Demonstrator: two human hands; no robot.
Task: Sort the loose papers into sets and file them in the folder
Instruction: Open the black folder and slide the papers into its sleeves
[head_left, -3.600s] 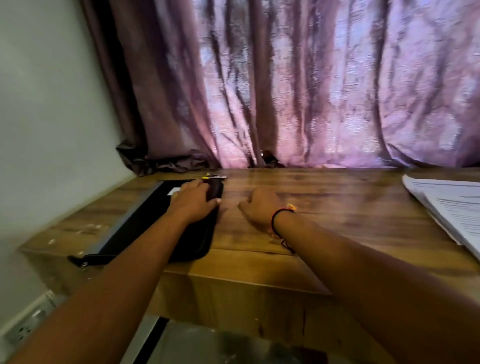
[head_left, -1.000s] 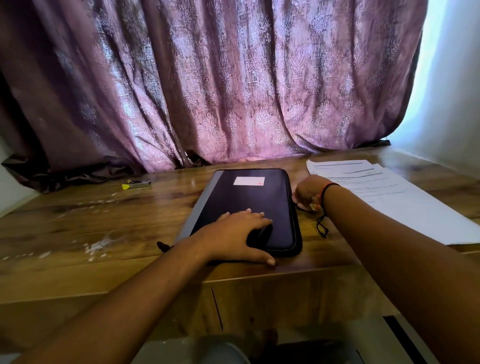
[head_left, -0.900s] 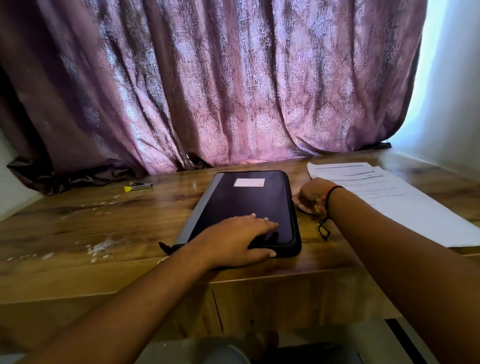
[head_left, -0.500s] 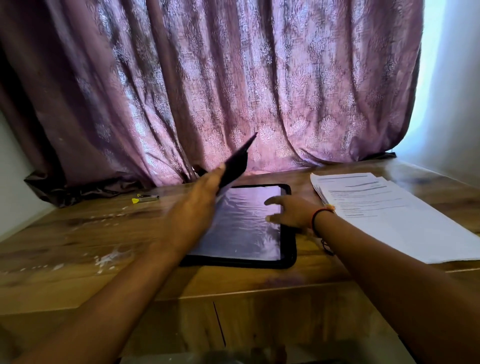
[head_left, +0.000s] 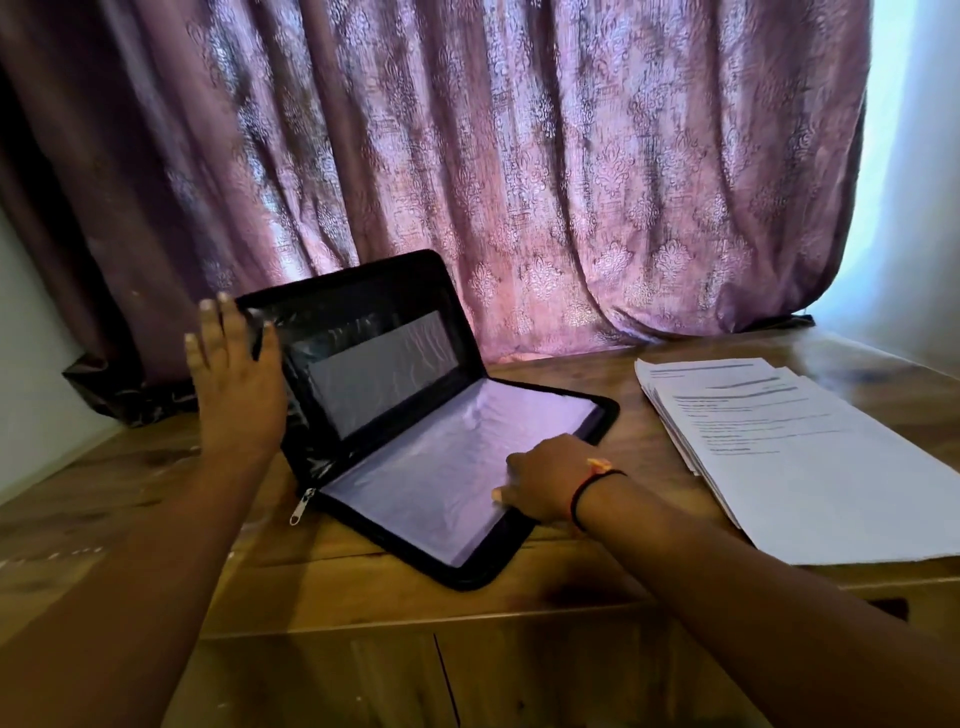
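2 bare hands are on a black zip folder (head_left: 415, 415) that lies open near the middle of the wooden bench (head_left: 337, 597). Its lower half lies flat on the wood, angled toward the right, and its cover stands raised and tilted back toward the purple curtain (head_left: 545, 156). The left hand (head_left: 234, 384) is up against the cover's outer edge with its back to the camera; its fingers (head_left: 223, 317) are straight and spread, touching the edge rather than wrapping it. The right hand (head_left: 548, 483) rests on the clear plastic sleeve (head_left: 441, 478) of the flat half, near that half's right edge; its fingers are bent down with the tips on the plastic and clasp nothing. A dark band with an orange bead (head_left: 592, 483) circles the right wrist. A metal zip pull (head_left: 297, 512) hangs at the folder's near left corner, by the hinge. The loose papers (head_left: 789, 452) lie in 1 fanned stack on the bench to the right of the folder, apart from it, printed side up; the print is too blurred to read.
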